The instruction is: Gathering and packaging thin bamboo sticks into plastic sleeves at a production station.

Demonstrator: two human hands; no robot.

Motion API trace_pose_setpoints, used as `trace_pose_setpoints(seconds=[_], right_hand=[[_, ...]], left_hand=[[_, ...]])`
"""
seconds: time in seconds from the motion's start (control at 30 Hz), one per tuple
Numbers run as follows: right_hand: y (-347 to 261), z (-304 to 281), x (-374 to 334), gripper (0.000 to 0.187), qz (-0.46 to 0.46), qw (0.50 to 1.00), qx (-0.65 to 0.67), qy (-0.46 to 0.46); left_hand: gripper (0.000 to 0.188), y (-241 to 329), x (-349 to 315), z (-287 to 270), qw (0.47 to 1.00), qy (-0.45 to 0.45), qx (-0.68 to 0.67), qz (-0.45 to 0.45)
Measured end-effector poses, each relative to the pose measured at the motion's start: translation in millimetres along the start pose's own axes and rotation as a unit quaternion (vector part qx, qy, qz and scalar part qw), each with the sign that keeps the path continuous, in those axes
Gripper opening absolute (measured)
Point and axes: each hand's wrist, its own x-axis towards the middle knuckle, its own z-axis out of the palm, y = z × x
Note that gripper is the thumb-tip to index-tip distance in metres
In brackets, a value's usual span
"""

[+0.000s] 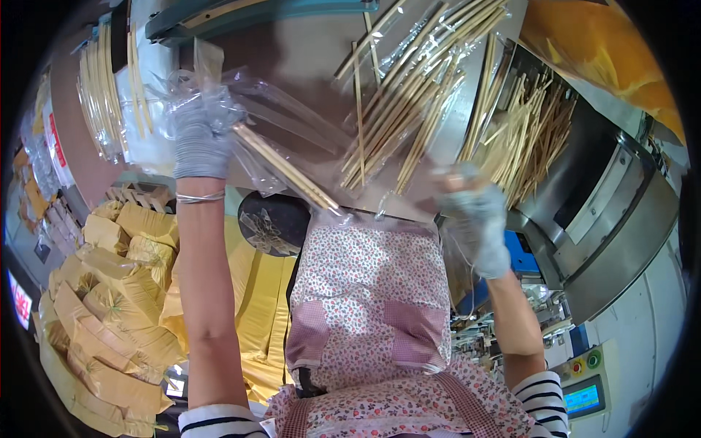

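Note:
My left hand (202, 131), in a grey knit glove, is closed around a bunch of clear plastic sleeves (285, 117). Out of its grip, slanting down to the right, runs a pair of pale wooden chopsticks (288, 168) in a clear sleeve. My right hand (471, 219), also gloved in grey, is smeared by motion at the table's near right edge; its fingers are hard to make out. Just beyond it lie many loose chopsticks (529, 139). Between the hands, farther off, chopsticks in clear sleeves (401, 95) are spread in a slanting heap.
More sleeved chopsticks (98, 87) lie at the far left. A blue-green bar (255, 20) crosses the far edge. Yellow packed bundles (117, 292) pile up at the lower left. A metal machine (606, 197) and a control panel (584, 394) stand at the right.

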Motion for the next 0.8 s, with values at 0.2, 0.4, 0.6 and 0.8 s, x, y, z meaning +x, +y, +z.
trace_pose_setpoints(seconds=[0.2,0.4,0.6,0.8], right_hand=[[40.8,50.5,29.1,0.022,-0.209,0.839,-0.446,-0.230],[1.6,49.3,18.7,0.031,0.110,0.895,-0.326,-0.283],[36.7,32.8,-10.6,0.035,0.084,0.919,-0.274,-0.270],[26.0,58.5,8.4,0.030,0.035,0.915,-0.338,-0.216]], left_hand=[[0.010,-22.4,-3.3,48.3,0.991,0.100,0.088,-0.025],[0.009,-17.1,-28.3,77.1,0.928,0.033,0.355,0.109],[0.011,-51.0,-36.6,97.4,0.996,0.081,-0.028,-0.032],[0.014,-69.8,-66.7,114.2,0.989,0.137,-0.046,-0.041]])
